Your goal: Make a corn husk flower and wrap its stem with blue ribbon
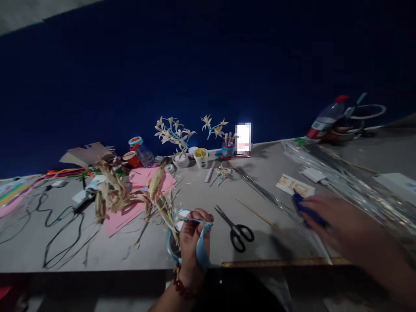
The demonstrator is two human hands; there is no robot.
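Observation:
My left hand (194,238), near the table's front edge, pinches a light blue strip of tape (203,249) and a thin blue-wrapped stem (194,220). Part of the strip hangs down over the palm. Behind that hand stands a light blue tape roll or cup (170,245), partly hidden. Over on the right, my right hand (331,216) is closed around blue-handled pliers (307,211), blurred, beside a printed card (295,185). Black-handled scissors (235,229) lie open between my hands.
Dried corn husks (113,190) cover pink paper (125,216) on the left, near black cables (61,229). Husk flowers (173,132) stand in a small pot at the back. Wires (260,188), a thin stick (256,212), plastic-wrapped bundles (344,177) and a bottle (328,117) occupy the right.

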